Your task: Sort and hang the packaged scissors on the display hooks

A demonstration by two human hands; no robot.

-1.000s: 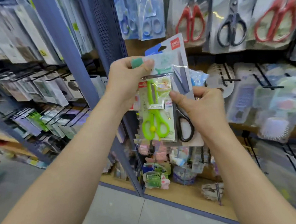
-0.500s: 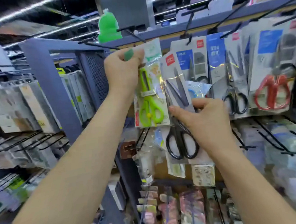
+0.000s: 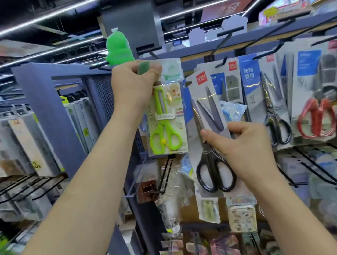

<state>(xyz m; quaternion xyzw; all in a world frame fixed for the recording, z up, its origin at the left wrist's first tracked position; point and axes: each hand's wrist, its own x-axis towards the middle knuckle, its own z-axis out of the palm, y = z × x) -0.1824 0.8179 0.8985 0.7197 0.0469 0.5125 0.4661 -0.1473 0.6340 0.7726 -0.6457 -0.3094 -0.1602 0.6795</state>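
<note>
Head camera looked up at a shop wall full of hooks. The left hand pinched the top of the green scissors pack between thumb and fingers. The pack hung straight down from that pinch, high up by the top rail. The right hand was curled round the middle of the black scissors pack, thumb on the front. It held the pack tilted, just beside the green one.

The job in hand looked like getting the green pack onto a hook. A short black hook stuck out just above the left hand — that was probably the one. To do it well, the hand should line up the little hole at the top of the pack with the tip of the hook. Then it should slide the pack straight back. I could not see the hole, so the fingers might need to move lower first.

There was not much room up there. A green toy hung just to the left, with a blue mesh panel below it. More packs hung close on the right — a black-handled pack and a red scissors pack. The long hooks poked out toward the person, so the hands should watch those tips. The open room was in front of the shelf, on the person's side.
</note>
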